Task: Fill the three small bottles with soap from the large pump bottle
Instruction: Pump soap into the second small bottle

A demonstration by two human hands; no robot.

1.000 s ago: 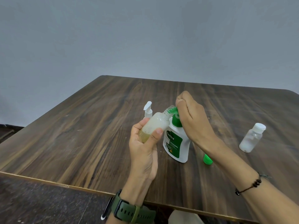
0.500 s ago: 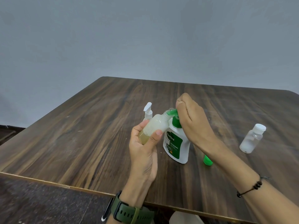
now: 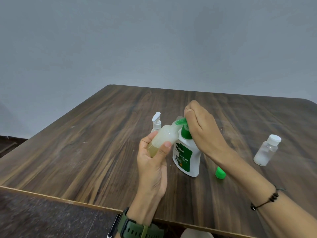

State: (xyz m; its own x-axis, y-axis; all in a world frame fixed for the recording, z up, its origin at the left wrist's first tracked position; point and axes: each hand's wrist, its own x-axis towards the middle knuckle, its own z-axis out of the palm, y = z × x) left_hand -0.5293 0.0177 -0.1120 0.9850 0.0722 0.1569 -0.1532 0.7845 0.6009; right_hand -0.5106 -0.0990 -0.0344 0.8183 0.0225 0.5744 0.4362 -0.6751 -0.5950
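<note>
Dark wood grain covers the worktop (image 3: 89,152), which fills the lower part of the view under a plain grey wall (image 3: 154,40). The large white pump bottle (image 3: 187,157) with a green label stands upright near the middle of it. The right hand (image 3: 202,129) lies on the green pump head, its fingers curled down over it and pressing. The left hand (image 3: 152,162) holds a small bottle (image 3: 163,140) tilted, its open mouth just at the green spout; the grip is closed around the lower body, thumb in front, and yellowish soap sits in the bottom part. Behind it stands a small bottle with a white pump top (image 3: 156,123). A small clear bottle with a white cap (image 3: 266,150) stands apart at the right. A green cap (image 3: 220,172) lies just beside the large bottle, partly hidden by the right forearm.
</note>
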